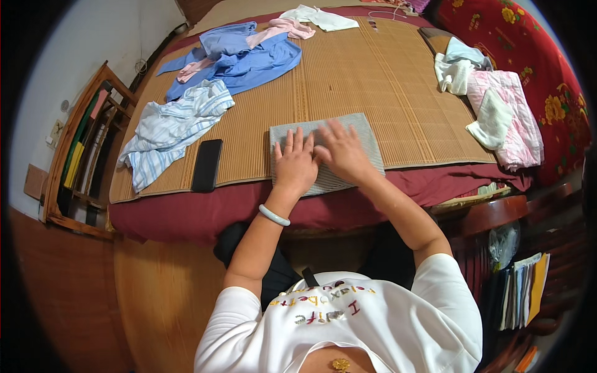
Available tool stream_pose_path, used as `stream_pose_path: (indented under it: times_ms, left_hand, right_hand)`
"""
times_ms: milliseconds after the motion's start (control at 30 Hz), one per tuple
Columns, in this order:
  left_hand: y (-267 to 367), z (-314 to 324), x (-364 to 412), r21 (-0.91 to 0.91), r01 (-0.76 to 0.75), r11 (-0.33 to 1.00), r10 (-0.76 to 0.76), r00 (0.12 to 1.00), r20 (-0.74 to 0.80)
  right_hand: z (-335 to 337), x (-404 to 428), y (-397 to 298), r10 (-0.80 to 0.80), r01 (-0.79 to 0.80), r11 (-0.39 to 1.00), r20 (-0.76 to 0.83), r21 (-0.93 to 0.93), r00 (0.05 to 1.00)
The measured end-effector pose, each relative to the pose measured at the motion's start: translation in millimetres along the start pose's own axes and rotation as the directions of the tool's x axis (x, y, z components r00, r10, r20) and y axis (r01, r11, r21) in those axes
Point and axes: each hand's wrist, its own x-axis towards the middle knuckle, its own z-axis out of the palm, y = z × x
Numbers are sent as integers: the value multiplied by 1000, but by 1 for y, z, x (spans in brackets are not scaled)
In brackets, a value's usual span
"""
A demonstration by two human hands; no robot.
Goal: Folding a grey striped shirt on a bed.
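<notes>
A folded cloth with thin grey and white stripes [364,135] lies flat at the front edge of the bamboo sleeping mat [345,70]. My left hand [296,163] rests palm down on it, fingers slightly spread and pointing away from me. Beside it, my right hand [343,149] is over the same cloth, its fingers apart and blurred. The two thumbs are close together, and neither hand grips anything. A pale bangle [274,215] circles my left wrist.
Left of the cloth are a black smartphone [206,165], a blue-and-white striped garment [177,126] and blue clothes [256,63]. White cloths [492,119] and a pink-and-white quilted piece [524,121] lie at right. A wooden chair [494,214] stands near my right elbow.
</notes>
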Motion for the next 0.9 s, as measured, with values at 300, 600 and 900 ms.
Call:
stream_pose_path:
  times_ms: [300,600,900]
  left_hand:
    - [-13,9,5,-8,-4,1000,4,1000,1]
    - [-36,-8,11,-31,197,980,-193,976,106]
    - [-26,1,24,31,31,999,-32,999,15]
  right_hand:
    - [26,2,41,-87,87,996,53,-3,995]
    - [2,14,78,365,-375,927,198,17,910]
    - [11,13,28,12,-15,999,80,38,997]
